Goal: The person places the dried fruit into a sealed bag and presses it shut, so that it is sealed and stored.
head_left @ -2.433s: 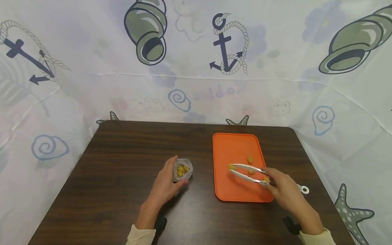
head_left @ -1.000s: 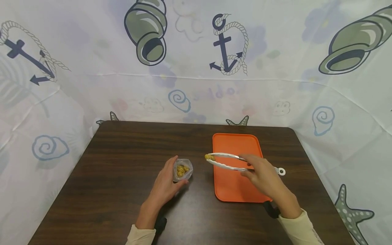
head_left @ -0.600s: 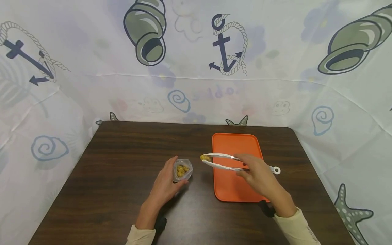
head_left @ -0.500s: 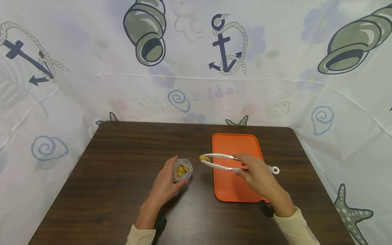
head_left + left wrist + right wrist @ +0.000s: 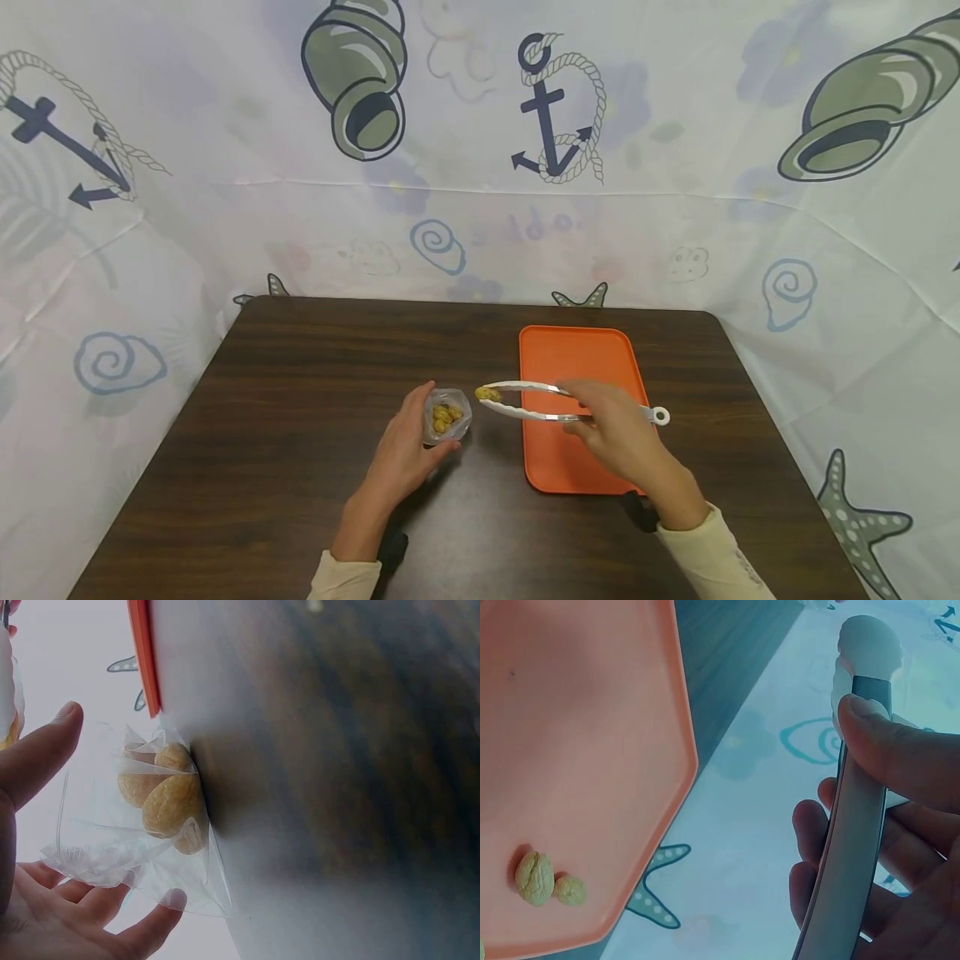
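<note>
My left hand (image 5: 405, 458) curls around a small clear plastic bag (image 5: 461, 430) that stands upright with its mouth up. Inside lie several yellow-brown pieces (image 5: 174, 804) resembling dried fruit. In the left wrist view the fingertips touch the bag's side, while the thumb stays off it. My right hand (image 5: 626, 437) grips white-tipped metal tongs (image 5: 521, 412), thumb on one arm and fingers on the other. Between the tong tips sits one yellow-brown piece (image 5: 488, 393), just right of the bag and above the table. In the right wrist view the tongs (image 5: 851, 832) hide that piece.
An orange tray (image 5: 577, 471) lies on the dark wooden table (image 5: 300, 367), partly under the right hand. More pieces (image 5: 535, 878) lie on it, seen in the right wrist view. A patterned cloth (image 5: 480, 242) hangs behind the table's back edge.
The right hand has carried the tongs, with one piece between their tips, leftward from over the tray to beside the bag. The left hand and bag have stayed put.
</note>
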A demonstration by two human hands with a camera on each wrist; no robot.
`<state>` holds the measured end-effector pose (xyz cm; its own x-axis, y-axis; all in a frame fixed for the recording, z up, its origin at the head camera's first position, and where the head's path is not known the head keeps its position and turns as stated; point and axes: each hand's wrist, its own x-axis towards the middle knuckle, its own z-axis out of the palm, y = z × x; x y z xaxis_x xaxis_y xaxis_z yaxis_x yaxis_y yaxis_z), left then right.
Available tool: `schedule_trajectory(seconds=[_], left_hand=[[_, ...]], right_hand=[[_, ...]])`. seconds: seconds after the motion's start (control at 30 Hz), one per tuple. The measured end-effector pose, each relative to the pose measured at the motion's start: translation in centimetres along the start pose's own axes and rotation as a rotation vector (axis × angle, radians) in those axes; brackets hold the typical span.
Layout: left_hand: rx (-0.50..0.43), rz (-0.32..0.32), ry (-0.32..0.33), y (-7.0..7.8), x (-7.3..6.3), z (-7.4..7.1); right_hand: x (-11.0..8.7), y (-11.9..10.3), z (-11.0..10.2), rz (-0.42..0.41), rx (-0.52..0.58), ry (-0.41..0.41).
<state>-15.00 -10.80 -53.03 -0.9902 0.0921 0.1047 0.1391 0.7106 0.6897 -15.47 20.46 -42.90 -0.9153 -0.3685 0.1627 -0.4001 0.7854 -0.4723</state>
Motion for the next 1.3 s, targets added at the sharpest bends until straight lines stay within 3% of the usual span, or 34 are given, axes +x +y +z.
schedule_trajectory(seconds=[0.5, 0.83, 1.3], left_hand=[[0.003, 0.012, 0.005, 0.1, 0.0, -0.2], [-0.007, 0.003, -0.005, 0.2, 0.0, -0.2], [-0.009, 0.004, 0.0, 0.1, 0.1, 0.1]], right_hand=[[0.6, -0.6, 1.3, -0.047, -0.021, 0.008], [0.9, -1.5, 1.5, -0.018, -0.022, -0.043], [1.7, -2.1, 2.2, -0.084, -0.055, -0.031]])
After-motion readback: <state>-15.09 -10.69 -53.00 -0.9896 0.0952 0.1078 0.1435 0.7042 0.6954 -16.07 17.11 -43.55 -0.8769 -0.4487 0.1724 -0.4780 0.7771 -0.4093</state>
